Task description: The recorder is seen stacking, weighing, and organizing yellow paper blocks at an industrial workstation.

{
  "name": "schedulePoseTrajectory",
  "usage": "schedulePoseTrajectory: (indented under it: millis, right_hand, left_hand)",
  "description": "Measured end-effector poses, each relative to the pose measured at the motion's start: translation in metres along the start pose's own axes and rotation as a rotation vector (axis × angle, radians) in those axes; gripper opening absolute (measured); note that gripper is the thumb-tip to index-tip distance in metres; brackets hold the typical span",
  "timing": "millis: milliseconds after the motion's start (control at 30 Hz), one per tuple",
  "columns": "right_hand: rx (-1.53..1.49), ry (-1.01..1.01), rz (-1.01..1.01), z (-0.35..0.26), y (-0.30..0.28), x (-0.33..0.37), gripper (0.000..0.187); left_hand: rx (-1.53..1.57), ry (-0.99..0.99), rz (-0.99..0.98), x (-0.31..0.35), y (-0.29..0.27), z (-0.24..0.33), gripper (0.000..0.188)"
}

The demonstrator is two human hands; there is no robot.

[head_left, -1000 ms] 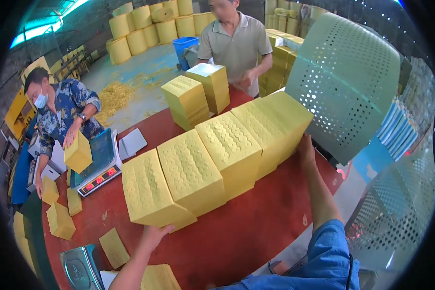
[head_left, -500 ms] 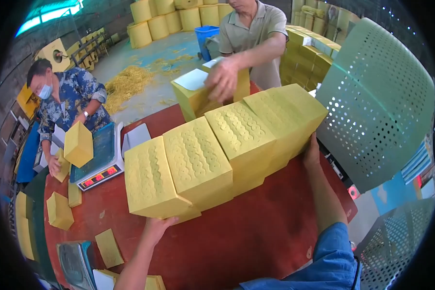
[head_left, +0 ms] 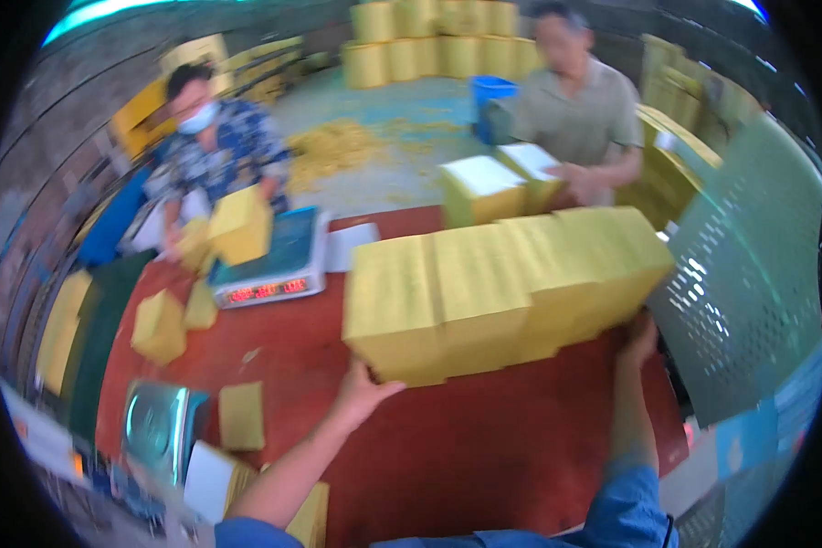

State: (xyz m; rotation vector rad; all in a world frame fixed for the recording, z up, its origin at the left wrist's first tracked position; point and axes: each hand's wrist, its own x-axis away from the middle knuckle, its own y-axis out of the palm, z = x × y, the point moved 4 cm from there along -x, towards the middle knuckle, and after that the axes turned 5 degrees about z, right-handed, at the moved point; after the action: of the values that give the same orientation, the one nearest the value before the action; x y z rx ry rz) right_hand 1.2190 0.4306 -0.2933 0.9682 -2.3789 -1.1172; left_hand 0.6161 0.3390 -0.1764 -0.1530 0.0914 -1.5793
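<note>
With the view read as a dial, a row of yellow paper blocks [head_left: 484,320] reaches from just beside the centre out toward three o'clock, over the red tabletop [head_left: 484,438]. The blocks stand side by side, touching, their lower edges stepped; whether their undersides meet the tabletop cannot be told.

The left hand [head_left: 361,397], just past six o'clock, is clamped on the near lower corner of the row's left end, thumb stretched along the bottom edge. The right hand [head_left: 642,340], between three and four o'clock, is clamped on the row's right end, its fingers partly hidden. The hands are well apart, with the row between them.

At three o'clock, just beyond the right hand, curves a perforated grey-green panel [head_left: 749,265]. Around half past one a person in a polo shirt [head_left: 580,110] stands behind two white-topped yellow blocks [head_left: 484,178].

Toward nine o'clock sits a digital scale [head_left: 292,239] with red digits; a yellow block [head_left: 242,224] is at its left side, near the hands of a masked co-worker [head_left: 224,137] at ten o'clock. Another yellow block [head_left: 159,327] stands between eight and nine, above a silver-topped scale [head_left: 155,425] at eight. A flat yellow paper stack [head_left: 241,416] lies beside that scale. At eleven, yellow shreds [head_left: 333,151] cover the floor; at twelve, large yellow rolls [head_left: 416,59] are piled.
</note>
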Motion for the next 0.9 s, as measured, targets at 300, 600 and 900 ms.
schedulePoseTrajectory:
  millis: [300, 600, 900]
  right_hand:
    - [0.241, 0.302, -0.361, 0.041, 0.101, 0.307, 0.029]
    - [-0.159, 0.745, -0.977, 0.002, 0.308, 0.732, 0.014]
    - [-0.235, 1.210, -1.121, 0.056, 0.334, 1.041, 0.017]
  left_hand:
    - [0.138, 0.242, 0.294, 0.216, -0.100, 0.087, 0.054]
    - [-0.010, 0.493, 0.635, 0.466, -0.240, 0.122, 0.025]
    - [-0.092, 0.431, 1.199, 0.689, -0.405, 0.080, 0.018]
